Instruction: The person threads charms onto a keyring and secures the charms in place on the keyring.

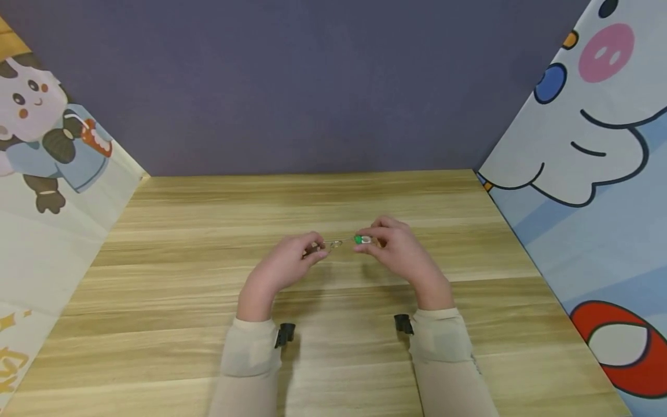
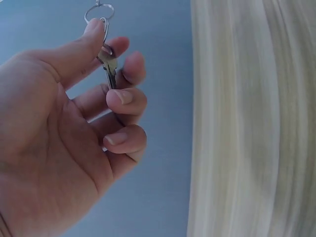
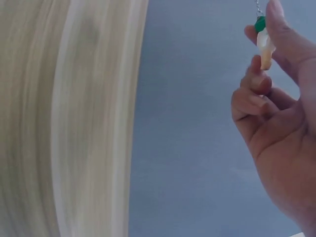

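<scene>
In the head view, my left hand (image 1: 283,262) and right hand (image 1: 403,252) are above the wooden table, with a keychain stretched between them. The left thumb and index finger pinch a metal clasp (image 2: 106,30) by the head of a silver key (image 2: 110,71). That key hangs down along the curled fingers of this hand. Just beyond the thumb is a thin metal ring (image 2: 113,12). Between thumb and fingers, my right hand holds a small green and white charm (image 3: 261,24) with a yellowish lower end. A fine chain (image 3: 258,7) runs from its green top.
The wood-grain table (image 1: 333,359) spreads beneath both hands. A dark purple-grey panel (image 1: 312,87) borders its far edge. Cartoon-printed sheets stand at the left (image 1: 62,243) and right (image 1: 552,231). Each wrist carries a black mount (image 1: 285,335) over a pale sleeve.
</scene>
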Action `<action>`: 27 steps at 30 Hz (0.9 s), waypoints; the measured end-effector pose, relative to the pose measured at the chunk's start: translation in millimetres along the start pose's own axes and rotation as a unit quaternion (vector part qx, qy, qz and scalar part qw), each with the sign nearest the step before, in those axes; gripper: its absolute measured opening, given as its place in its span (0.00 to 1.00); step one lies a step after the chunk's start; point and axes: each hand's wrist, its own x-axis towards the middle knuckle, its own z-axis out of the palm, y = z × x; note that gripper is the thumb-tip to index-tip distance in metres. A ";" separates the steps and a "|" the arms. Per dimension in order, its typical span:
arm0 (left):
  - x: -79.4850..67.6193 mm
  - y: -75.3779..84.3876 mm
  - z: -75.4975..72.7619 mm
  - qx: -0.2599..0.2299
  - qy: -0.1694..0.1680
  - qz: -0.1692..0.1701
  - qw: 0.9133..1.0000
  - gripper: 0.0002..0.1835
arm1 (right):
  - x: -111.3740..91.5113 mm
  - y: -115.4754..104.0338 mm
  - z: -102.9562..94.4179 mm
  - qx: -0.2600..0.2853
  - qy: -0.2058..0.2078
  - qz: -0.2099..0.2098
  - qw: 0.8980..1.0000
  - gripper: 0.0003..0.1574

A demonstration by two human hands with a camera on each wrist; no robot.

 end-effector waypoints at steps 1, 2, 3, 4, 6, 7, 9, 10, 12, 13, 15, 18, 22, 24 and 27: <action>0.6 -0.4 1.0 0.002 0.001 -0.001 1.000 0.14 | 0.1 1.5 0.5 0.000 -0.001 0.003 1.000 0.23; 1.1 -0.9 1.8 0.003 0.001 -0.002 1.000 0.15 | 0.2 2.9 1.1 -0.001 -0.003 0.006 1.000 0.23; 1.4 -1.2 2.4 0.003 0.002 -0.004 1.000 0.16 | 0.3 4.0 1.4 -0.002 -0.005 0.007 1.000 0.22; 1.7 -1.5 2.8 0.002 0.001 -0.006 1.000 0.16 | 0.3 5.1 1.8 -0.003 -0.009 0.009 1.000 0.23; 2.6 -2.6 3.8 -0.002 0.003 -0.007 1.000 0.17 | 0.2 7.0 2.4 -0.003 -0.017 0.013 1.000 0.22; 2.9 -3.1 4.2 -0.003 0.003 -0.007 1.000 0.16 | 0.3 8.0 2.8 -0.004 -0.022 0.017 1.000 0.22; 3.6 -4.8 5.6 -0.006 0.003 -0.003 1.000 0.15 | -0.3 9.5 3.3 -0.001 -0.032 0.022 0.999 0.21; 3.9 -5.9 6.4 -0.009 0.002 -0.003 1.000 0.15 | -0.7 10.2 3.6 -0.001 -0.037 0.024 0.999 0.21; 4.2 -7.9 8.6 -0.009 0.000 -0.001 1.000 0.16 | -1.2 11.7 4.7 -0.002 -0.043 0.026 0.999 0.20; 4.1 -9.3 9.8 -0.008 -0.003 -0.001 1.000 0.16 | -1.2 12.5 5.6 -0.003 -0.045 0.025 0.999 0.19; 4.2 -11.5 12.8 -0.004 -0.008 -0.002 1.000 0.17 | -1.3 14.2 7.4 -0.008 -0.047 0.018 0.999 0.19; 5.1 -13.3 17.4 0.001 -0.015 -0.001 1.000 0.18 | -1.8 17.6 9.8 -0.010 -0.049 0.017 0.999 0.17; 6.6 -13.8 21.8 0.002 -0.018 -0.009 1.000 0.18 | -4.1 22.8 12.9 0.004 -0.068 0.047 0.997 0.13; 7.2 -14.3 23.1 0.009 -0.017 -0.016 1.000 0.18 | -4.7 25.8 15.5 0.012 -0.083 0.062 0.995 0.10; 8.5 -15.7 24.0 0.024 -0.020 -0.021 0.999 0.16 | -4.3 29.9 20.8 0.024 -0.112 0.075 0.991 0.08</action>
